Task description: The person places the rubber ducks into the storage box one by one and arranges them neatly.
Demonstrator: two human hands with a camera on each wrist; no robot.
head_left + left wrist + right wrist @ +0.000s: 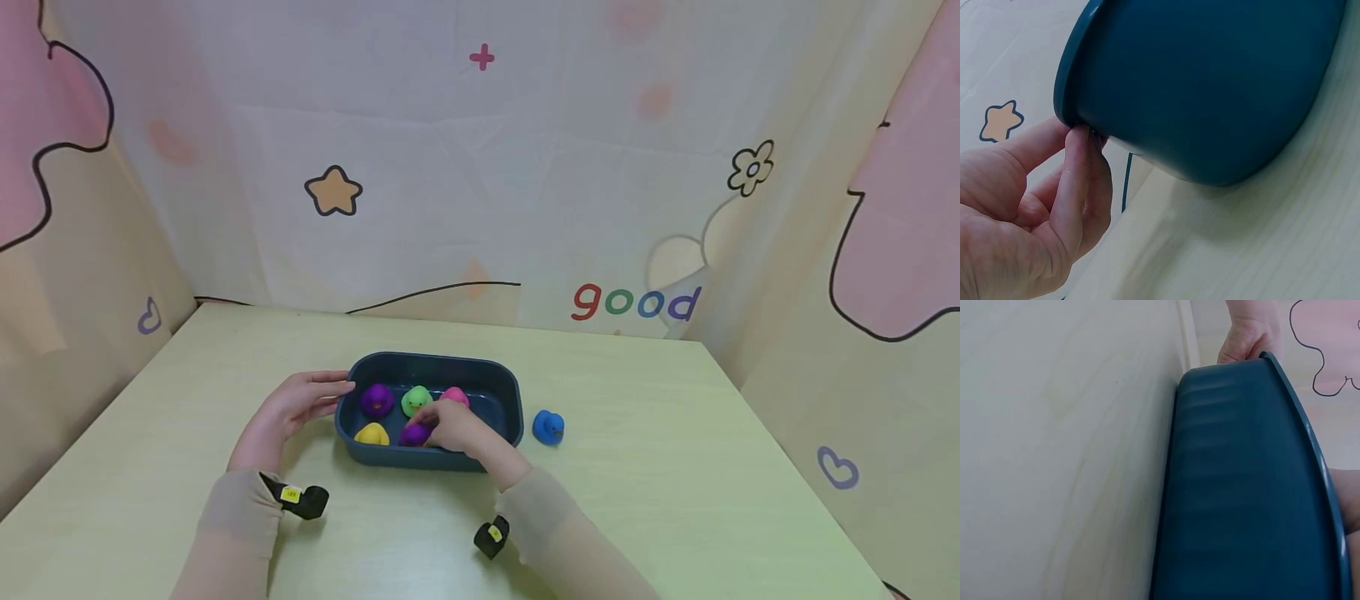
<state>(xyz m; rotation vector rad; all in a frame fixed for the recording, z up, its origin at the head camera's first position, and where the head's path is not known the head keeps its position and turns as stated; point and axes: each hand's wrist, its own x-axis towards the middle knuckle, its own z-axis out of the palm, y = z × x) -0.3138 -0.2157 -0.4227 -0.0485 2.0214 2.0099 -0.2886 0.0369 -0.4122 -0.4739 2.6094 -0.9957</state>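
A dark blue rectangular tub (442, 457) with rounded corners stands on the table. My left hand (303, 400) holds its left end by the rim; in the left wrist view the left hand (1029, 212) has its fingertips gathered under the rim. My right hand (453, 427) reaches over the near wall, thumb and fingers at a purple rubber duck (414, 435) in the tub, pinching it. Around it in the tub sit a yellow duck (372, 434), another purple duck (377, 401), a green duck (416, 401) and a pink duck (455, 395), partly hidden by the right hand.
On the table (637, 500), just right of the tub, a blue duck (549, 427) sits outside it. A printed cloth (450, 208) hangs behind the table and along both sides. Black wrist cameras are strapped at both sleeves.
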